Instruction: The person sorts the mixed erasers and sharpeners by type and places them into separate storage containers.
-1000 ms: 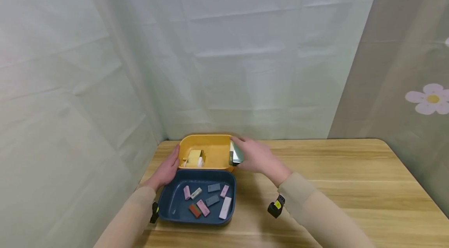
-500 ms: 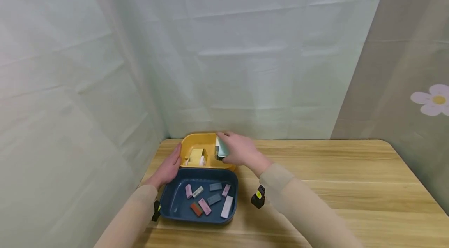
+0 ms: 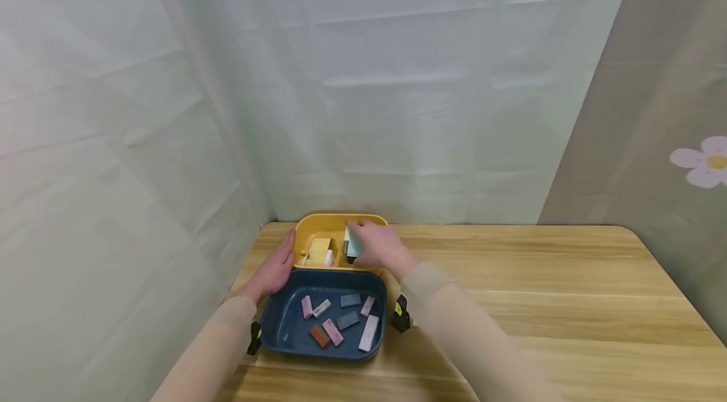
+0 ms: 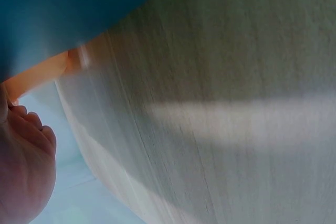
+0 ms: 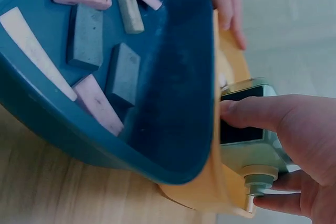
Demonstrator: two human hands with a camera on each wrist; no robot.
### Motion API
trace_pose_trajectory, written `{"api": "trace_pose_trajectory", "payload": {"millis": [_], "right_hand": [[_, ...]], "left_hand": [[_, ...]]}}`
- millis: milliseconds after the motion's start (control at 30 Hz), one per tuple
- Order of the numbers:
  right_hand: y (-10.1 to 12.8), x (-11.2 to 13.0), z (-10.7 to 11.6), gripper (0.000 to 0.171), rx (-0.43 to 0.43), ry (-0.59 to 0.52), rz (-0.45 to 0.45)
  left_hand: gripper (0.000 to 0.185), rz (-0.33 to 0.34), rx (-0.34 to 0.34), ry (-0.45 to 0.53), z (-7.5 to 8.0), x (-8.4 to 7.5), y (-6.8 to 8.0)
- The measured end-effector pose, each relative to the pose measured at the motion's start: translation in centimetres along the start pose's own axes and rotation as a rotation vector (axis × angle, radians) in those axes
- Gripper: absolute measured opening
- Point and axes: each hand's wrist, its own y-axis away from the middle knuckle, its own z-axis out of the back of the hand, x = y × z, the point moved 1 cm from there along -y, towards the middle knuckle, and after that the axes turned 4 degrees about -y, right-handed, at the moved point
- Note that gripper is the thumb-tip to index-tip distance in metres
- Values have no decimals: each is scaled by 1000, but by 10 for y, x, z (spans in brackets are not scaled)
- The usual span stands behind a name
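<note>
My right hand (image 3: 379, 245) grips a pale green box-shaped pencil sharpener (image 3: 353, 244) inside the right half of the yellow bin (image 3: 322, 222). In the right wrist view the thumb lies across the black panel of the pencil sharpener (image 5: 236, 155), above a round knob with a stem. A yellow object of similar shape (image 3: 320, 249), with white parts, sits at the bin's left. Against that bin's left wall, near the corner of the navy bin (image 3: 278, 320), rests my left hand (image 3: 276, 268), fingers extended. Only part of this hand (image 4: 29, 166) appears in the left wrist view.
Several pink, grey, white and red-brown erasers (image 5: 86, 38) lie in the navy bin, which stands directly in front of the yellow one. The wooden table (image 3: 528, 301) extends to the right. A pale curtain (image 3: 397, 105) hangs behind its back edge.
My right hand has carried the green pencil sharpener leftward from the yellow bin's right rim, then lowered it into the bin. The left hand has stayed at the bin's left side.
</note>
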Motion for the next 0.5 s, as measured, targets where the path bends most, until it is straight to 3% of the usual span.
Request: {"api": "trace_pose_trajectory", "payload": {"millis": [267,500], "right_hand": [[-10,-4,-18,97,45,-20,-33],[-4,-8,-22,95,70,-68,-44]], "left_hand": [[63,-10,-4,-1,-1,-4,2],[63,-16,11,-11,-4,-6,1]]}}
